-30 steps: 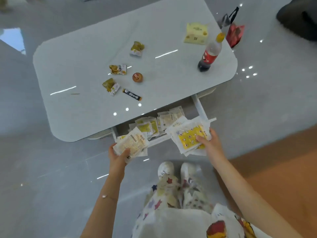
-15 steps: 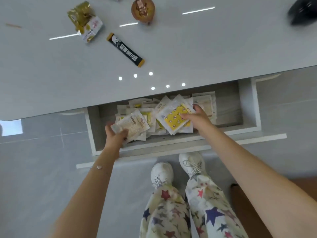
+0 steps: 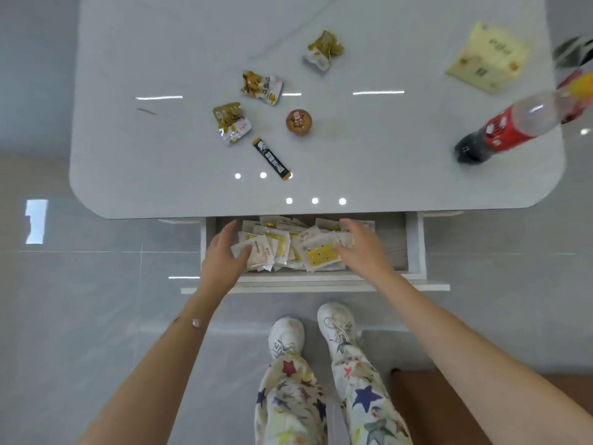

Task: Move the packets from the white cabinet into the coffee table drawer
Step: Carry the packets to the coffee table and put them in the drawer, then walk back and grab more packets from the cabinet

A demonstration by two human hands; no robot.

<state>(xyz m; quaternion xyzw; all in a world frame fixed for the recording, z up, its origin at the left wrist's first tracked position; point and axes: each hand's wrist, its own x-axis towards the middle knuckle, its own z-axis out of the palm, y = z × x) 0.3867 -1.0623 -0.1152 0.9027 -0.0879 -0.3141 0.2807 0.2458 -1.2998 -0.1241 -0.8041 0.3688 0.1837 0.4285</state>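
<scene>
The coffee table drawer [image 3: 415,248] is pulled out toward me, under the white tabletop. A pile of white and yellow packets [image 3: 285,244] lies in its left and middle part. My left hand [image 3: 223,255] hovers over the pile's left end with fingers spread, the thumb touching a white packet [image 3: 258,253]. My right hand [image 3: 361,247] rests flat and open over the pile's right end, beside a packet with a yellow dotted panel [image 3: 321,255]. Neither hand grips anything. The white cabinet is out of view.
On the coffee table [image 3: 160,155] lie three crumpled snack wrappers [image 3: 261,86], a small round brown cup [image 3: 298,122], a black stick sachet [image 3: 272,159], a yellow box [image 3: 486,57] and a cola bottle [image 3: 513,126]. My feet stand on the grey floor below the drawer.
Both hands carried stacks of packets down into the drawer and let them go. The hands now lie open over the pile.
</scene>
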